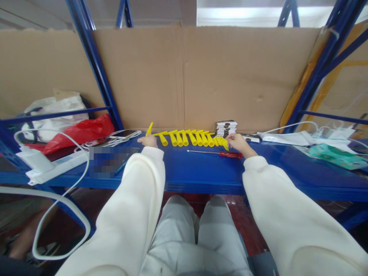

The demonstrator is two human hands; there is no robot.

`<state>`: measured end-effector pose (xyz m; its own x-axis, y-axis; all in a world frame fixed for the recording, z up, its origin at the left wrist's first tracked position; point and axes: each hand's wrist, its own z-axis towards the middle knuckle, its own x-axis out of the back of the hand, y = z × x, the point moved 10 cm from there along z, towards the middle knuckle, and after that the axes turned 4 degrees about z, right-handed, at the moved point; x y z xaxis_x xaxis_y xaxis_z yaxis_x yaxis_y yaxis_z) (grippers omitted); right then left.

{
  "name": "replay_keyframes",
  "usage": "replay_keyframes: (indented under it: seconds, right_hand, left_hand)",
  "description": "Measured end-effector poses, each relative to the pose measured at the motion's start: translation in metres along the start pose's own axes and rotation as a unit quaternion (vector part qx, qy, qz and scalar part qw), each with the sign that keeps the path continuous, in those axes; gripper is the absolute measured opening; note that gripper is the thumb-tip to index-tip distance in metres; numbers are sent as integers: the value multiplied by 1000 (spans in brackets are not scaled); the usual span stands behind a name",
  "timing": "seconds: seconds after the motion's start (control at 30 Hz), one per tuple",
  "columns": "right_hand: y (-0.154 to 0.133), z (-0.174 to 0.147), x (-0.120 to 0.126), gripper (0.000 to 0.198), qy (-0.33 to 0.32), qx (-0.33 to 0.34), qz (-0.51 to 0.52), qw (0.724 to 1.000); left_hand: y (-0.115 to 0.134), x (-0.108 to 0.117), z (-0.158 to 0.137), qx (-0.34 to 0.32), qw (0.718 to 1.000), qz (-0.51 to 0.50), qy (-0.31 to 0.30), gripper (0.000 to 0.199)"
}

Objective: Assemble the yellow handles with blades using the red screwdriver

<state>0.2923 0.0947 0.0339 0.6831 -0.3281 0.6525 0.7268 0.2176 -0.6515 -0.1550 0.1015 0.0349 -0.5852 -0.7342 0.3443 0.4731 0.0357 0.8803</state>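
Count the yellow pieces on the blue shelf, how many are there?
About 11. One yellow piece stands in the left hand; roughly nine lie in a row along the shelf; one is at the right hand. They overlap, so some may be hidden.
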Motion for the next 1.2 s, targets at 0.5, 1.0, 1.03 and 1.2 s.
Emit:
replay_keyframes:
  seconds: [0.5,1.0,1.03,1.2]
  right_hand:
    - [-2,-4,0,21,-1,-16,-13,1000]
    - [-1,-2,-4,19,-15,-9,-2,1000]
    - [-2,-2,-4,19,-16,-9,-4,1000]
    - [-2,-3,-5,20,-23,-15,-13,1000]
  left_hand:
    - [26,-32,-31,13,933,-336,-130,41]
    - [46,-43,-41,-143,953,-221,-151,39]
    - [49,-47,-47,-160,951,-208,-165,37]
    - [68,-59,-77,-266,936,-101,-209,26]
